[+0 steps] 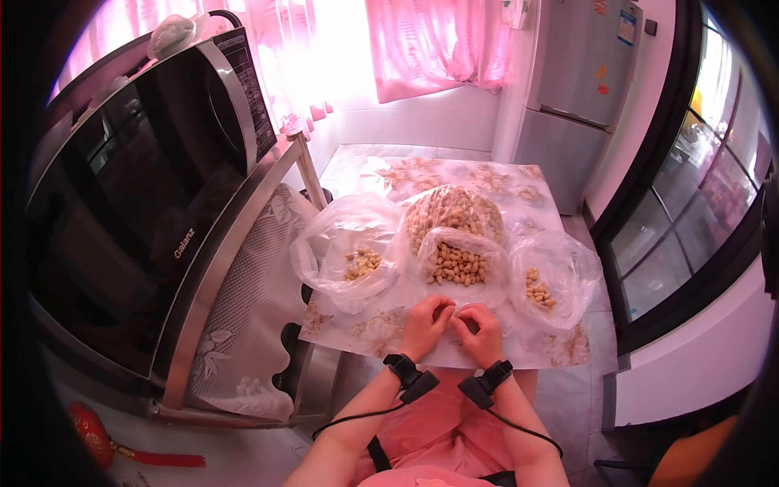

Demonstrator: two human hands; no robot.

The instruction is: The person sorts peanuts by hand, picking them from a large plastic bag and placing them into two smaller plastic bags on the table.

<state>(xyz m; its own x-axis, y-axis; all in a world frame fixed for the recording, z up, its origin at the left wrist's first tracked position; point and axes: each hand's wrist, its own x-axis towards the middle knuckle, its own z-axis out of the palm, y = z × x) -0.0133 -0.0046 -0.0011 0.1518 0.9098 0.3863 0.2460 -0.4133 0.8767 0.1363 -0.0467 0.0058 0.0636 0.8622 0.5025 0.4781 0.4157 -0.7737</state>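
My left hand (428, 326) and my right hand (479, 331) meet over the near part of the table, thumbs and fingers pinched together. Whatever lies between the fingertips is too small to make out. Just beyond them, peanuts in their shells (458, 266) fill the mouth of a large clear plastic bag (454, 213). To the left stands an open plastic bag (318, 260) with a small heap of pale yellowish pieces (362, 264). Another open plastic bag (578, 276), on the right, holds a few peanuts (539, 290).
A flowered cloth covers the table (373, 331). At the left, a black microwave (138, 211) sits on a metal-edged stand (235, 300). A grey fridge (568, 114) stands at the back right, and a black-framed glass door (690, 203) borders the right side.
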